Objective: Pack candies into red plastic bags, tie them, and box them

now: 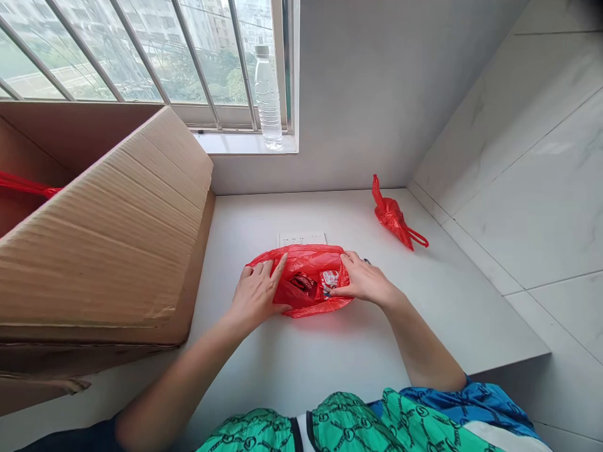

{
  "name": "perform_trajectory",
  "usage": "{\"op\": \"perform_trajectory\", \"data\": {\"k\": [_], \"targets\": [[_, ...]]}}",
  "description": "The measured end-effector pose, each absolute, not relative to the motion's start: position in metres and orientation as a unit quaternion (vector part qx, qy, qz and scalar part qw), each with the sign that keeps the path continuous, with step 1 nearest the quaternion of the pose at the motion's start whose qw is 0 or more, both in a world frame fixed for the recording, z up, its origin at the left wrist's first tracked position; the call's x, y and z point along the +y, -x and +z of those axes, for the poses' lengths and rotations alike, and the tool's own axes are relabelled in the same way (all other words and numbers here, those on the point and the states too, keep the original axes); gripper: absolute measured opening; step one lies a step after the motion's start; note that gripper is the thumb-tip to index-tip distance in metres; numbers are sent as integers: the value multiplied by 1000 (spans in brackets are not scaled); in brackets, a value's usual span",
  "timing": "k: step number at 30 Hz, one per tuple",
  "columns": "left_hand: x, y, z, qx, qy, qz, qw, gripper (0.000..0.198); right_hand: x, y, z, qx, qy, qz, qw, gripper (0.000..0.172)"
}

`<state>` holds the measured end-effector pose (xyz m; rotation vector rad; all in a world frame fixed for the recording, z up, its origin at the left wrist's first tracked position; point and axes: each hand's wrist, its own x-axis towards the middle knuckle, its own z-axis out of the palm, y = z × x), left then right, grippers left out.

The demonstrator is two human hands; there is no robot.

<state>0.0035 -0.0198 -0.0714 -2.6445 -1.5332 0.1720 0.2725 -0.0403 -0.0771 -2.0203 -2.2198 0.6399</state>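
Observation:
A red plastic bag (308, 260) lies open on the white counter (330, 351) in front of me, with small wrapped packets (328, 280) showing inside it. My left hand (257, 294) grips the bag's left edge, fingers curled on the plastic. My right hand (365, 280) pinches the bag's right edge, thumb inside the opening. Both hands hold the mouth of the bag apart.
A large open cardboard box (108, 232) stands at the left, one flap leaning over the counter. A second, knotted red bag (393, 216) lies at the back right. A clear water bottle (267, 94) stands on the window sill. A white socket plate (302, 238) sits behind the bag.

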Motion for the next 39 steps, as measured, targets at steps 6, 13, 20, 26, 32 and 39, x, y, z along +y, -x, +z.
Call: {"op": "perform_trajectory", "data": {"k": [6,13,20,26,32,39], "targets": [[-25,-18,-58,-456,882,-117,31,34,-48,-272,-67,-761,625,148,96,68],[-12,-41,-78,-391,917,-41,-68,24,-54,-280,-74,-728,654,204,21,72],[-8,-35,-81,-455,887,-21,-80,34,-49,-283,-77,-745,622,238,40,67],[-2,-27,-68,-470,772,-277,-326,35,-47,-281,-82,-766,605,186,112,59],[0,-16,-57,-451,553,-359,-601,48,-47,-280,-83,-767,603,159,154,55],[-11,-26,-59,-441,641,-326,-537,44,-47,-279,-84,-767,599,157,167,49]]}}
